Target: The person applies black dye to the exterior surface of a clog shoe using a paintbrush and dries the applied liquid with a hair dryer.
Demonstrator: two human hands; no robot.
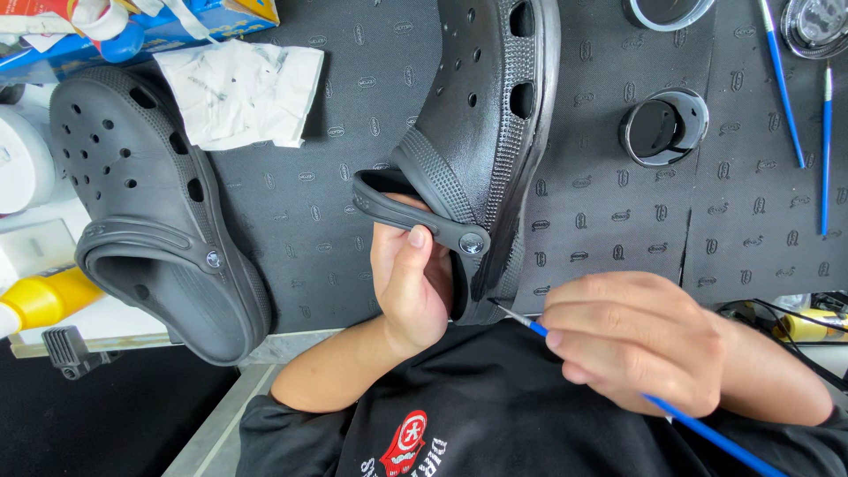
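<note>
My left hand [408, 278] grips the heel end of a black perforated clog [481, 132], thumb on its heel strap near the rivet, holding it tilted over the dark patterned mat [601, 212]. My right hand [636, 340] holds a thin blue-handled paintbrush [698, 428]; its fine tip touches the clog's sole edge near the heel, where the surface looks glossy black. A second clog [150, 203], matte grey, lies on the left side of the table.
A crumpled white paper [243, 88] lies at the top left beside a blue box [132, 35]. A yellow bottle [44, 300] sits at the left edge. A round black paint pot [662, 128] and two more blue brushes [782, 79] rest on the right.
</note>
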